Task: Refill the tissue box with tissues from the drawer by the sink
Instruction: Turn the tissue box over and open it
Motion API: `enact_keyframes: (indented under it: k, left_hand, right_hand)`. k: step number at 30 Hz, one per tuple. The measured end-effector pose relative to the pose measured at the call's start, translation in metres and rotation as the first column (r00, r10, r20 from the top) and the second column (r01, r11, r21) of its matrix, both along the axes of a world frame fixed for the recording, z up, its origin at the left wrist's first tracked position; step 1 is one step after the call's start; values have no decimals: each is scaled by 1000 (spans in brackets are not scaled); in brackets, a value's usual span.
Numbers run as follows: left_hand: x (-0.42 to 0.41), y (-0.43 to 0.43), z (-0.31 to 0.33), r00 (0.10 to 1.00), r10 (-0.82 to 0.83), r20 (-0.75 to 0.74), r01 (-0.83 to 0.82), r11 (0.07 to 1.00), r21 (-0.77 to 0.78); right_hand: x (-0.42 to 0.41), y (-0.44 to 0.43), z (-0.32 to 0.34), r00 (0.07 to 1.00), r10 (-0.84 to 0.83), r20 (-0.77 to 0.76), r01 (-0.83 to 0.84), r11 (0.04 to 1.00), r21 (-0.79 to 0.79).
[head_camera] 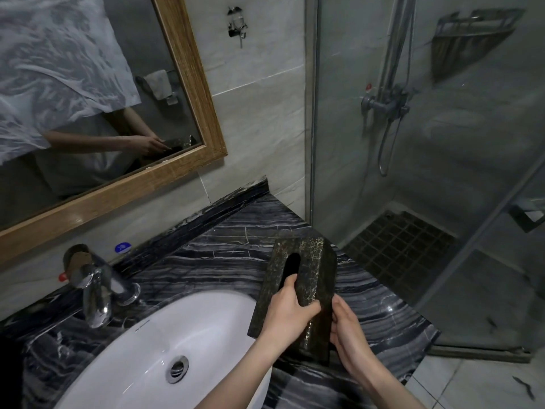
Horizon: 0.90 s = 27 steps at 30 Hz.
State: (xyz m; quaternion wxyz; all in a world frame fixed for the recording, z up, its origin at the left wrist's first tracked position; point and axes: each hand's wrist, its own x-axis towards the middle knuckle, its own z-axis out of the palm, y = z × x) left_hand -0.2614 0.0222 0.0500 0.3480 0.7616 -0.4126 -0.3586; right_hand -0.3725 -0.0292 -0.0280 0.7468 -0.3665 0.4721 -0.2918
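A dark tissue box (pixel 312 261) with gold crackle lines sits on the black marble counter (pixel 230 240) to the right of the sink. Its oval top slot looks dark, with no tissue showing. My left hand (pixel 287 308) grips the box's near end, thumb hooked into the slot. My right hand (pixel 348 329) holds the box's right side near the bottom edge. The box appears tilted, its left side raised. No drawer or loose tissues are in view.
A white oval sink (pixel 141 343) with a chrome faucet (pixel 94 290) lies to the left. A wood-framed mirror (pixel 188 84) hangs above. A glass shower partition (pixel 383 143) stands just right of the counter's angled edge.
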Motion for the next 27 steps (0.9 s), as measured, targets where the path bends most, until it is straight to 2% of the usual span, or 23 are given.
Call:
enact_keyframes:
  k: [4, 7, 9, 12, 16, 23, 27]
  left_hand:
    - [2, -1, 1, 992, 43, -119, -46, 999, -27]
    - [3, -4, -1, 959, 82, -271, -93, 995, -26]
    - [5, -5, -4, 927, 97, -362, -111, 994, -17]
    - [5, -6, -8, 909, 93, -406, -107, 994, -11]
    - [6, -2, -11, 870, 78, -486, -93, 996, -6]
    - [11, 4, -32, 785, 92, -613, -104, 994, 16]
    - [15, 6, -39, 745, 89, -661, -115, 993, 4]
  right_hand:
    - [-2, -8, 10, 998, -7, -63, 4, 998, -56]
    - [-3, -18, 17, 985, -11, -169, -13, 990, -140]
    - [-5, -24, 27, 960, -6, -278, -58, 974, -221]
    - [-7, -28, 47, 914, -2, -406, -154, 924, -350]
    - [-7, -30, 59, 837, 4, -547, -293, 847, -443]
    - [-6, -35, 53, 722, 40, -691, -441, 796, -415]
    - [-2, -35, 50, 692, 29, -721, -465, 782, -414]
